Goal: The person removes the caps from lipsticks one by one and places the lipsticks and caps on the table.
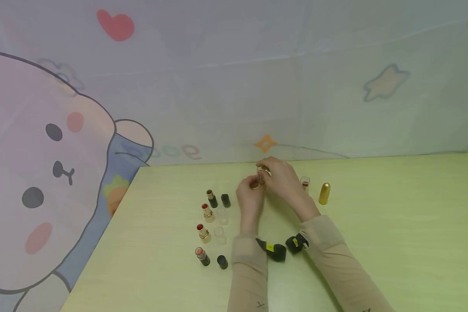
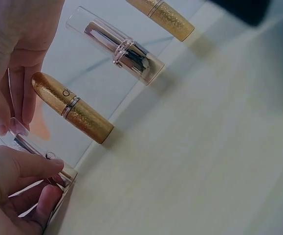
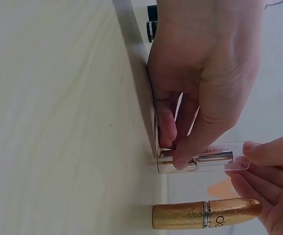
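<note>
My left hand [image 1: 250, 193] pinches the base of a lipstick [image 3: 217, 157] that stands upright near the table's far edge. It has a shiny metallic tube under a clear cap [image 2: 17, 128]. From above, my right hand [image 1: 284, 175] pinches the top of that cap between thumb and fingers. The cap still surrounds the metallic tube. Close beside it stands a gold bullet-shaped lipstick tube [image 2: 82, 115], hidden behind my right hand in the head view. Farther right are a second clear-capped lipstick [image 1: 305, 184] and another gold tube [image 1: 324, 193].
Left of my hands, several uncapped lipsticks stand in a column, among them a red one [image 1: 203, 233] and a pink one [image 1: 202, 256]. Next to them are black caps [image 1: 222, 261] and clear caps [image 1: 220, 236]. A printed cloth [image 1: 234, 86] hangs behind the table.
</note>
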Demonstrator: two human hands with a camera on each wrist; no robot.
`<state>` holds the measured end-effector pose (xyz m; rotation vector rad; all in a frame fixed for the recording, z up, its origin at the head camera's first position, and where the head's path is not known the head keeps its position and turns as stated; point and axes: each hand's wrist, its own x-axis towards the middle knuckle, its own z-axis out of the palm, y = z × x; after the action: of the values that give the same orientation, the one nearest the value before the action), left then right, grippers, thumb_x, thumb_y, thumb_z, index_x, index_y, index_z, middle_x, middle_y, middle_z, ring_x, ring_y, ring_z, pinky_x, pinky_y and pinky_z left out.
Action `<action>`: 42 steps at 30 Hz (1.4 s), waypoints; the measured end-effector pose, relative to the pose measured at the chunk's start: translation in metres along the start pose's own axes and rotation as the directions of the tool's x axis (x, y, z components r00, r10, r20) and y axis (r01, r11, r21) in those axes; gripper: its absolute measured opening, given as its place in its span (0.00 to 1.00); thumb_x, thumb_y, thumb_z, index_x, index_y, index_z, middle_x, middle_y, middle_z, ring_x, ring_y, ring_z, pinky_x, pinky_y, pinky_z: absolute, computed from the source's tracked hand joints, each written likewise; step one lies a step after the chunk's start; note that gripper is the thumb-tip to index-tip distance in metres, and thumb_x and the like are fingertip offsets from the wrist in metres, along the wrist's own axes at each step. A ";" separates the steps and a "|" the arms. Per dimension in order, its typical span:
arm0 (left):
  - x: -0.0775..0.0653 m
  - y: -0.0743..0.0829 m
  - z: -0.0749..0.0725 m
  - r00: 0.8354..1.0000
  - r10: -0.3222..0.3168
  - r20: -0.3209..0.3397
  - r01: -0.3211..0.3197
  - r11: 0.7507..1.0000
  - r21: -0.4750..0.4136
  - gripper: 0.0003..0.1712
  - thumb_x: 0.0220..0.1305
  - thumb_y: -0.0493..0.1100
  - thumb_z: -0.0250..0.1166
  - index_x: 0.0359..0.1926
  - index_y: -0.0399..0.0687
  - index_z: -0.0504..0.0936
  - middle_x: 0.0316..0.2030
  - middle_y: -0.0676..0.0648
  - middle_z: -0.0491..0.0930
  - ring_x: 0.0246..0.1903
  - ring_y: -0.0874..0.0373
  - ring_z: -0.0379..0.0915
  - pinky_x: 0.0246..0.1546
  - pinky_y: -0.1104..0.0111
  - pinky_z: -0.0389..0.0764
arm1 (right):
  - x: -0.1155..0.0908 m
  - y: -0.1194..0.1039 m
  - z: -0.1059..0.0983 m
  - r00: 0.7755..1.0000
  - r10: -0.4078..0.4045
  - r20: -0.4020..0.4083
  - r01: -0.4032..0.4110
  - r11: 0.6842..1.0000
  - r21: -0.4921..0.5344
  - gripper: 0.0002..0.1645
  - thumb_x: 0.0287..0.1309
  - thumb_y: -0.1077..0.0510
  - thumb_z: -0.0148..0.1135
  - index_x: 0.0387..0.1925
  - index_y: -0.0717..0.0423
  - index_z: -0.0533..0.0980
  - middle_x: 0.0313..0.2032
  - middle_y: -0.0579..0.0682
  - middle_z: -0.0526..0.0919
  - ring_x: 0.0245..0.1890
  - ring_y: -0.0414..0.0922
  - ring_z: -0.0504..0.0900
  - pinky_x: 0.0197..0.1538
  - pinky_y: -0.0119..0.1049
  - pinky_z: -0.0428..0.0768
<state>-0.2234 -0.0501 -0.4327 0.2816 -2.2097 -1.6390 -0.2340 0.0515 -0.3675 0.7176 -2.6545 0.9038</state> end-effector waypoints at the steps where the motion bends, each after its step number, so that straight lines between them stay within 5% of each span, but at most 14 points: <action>1: 0.000 0.000 0.000 1.000 -0.001 0.001 0.001 1.000 0.001 0.13 0.54 0.34 0.68 0.43 0.39 0.85 0.40 0.41 0.86 0.41 0.50 0.80 0.43 0.64 0.81 | 0.000 0.000 0.000 1.000 -0.006 -0.004 0.006 1.000 -0.001 0.15 0.62 0.61 0.60 0.50 0.60 0.79 0.49 0.57 0.83 0.46 0.54 0.83 0.47 0.48 0.80; 23: -0.007 0.002 -0.007 1.000 0.005 -0.008 -0.006 0.996 -0.086 0.15 0.52 0.35 0.70 0.43 0.42 0.85 0.39 0.43 0.85 0.40 0.53 0.81 0.42 0.67 0.81 | -0.001 -0.001 -0.003 0.998 0.017 -0.062 -0.005 0.983 0.182 0.13 0.62 0.64 0.59 0.48 0.62 0.80 0.45 0.59 0.85 0.45 0.55 0.85 0.49 0.48 0.82; 42: -0.009 -0.001 -0.005 1.000 0.016 0.019 -0.014 0.992 -0.127 0.15 0.53 0.34 0.71 0.44 0.40 0.84 0.41 0.43 0.83 0.41 0.52 0.82 0.43 0.69 0.83 | 0.000 0.003 -0.004 0.995 0.006 -0.100 0.014 0.982 0.191 0.12 0.61 0.67 0.59 0.46 0.63 0.81 0.45 0.60 0.85 0.44 0.56 0.85 0.48 0.49 0.82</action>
<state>-0.2131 -0.0518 -0.4343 0.2138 -2.1051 -1.7729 -0.2353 0.0557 -0.3656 0.6988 -2.5011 1.1740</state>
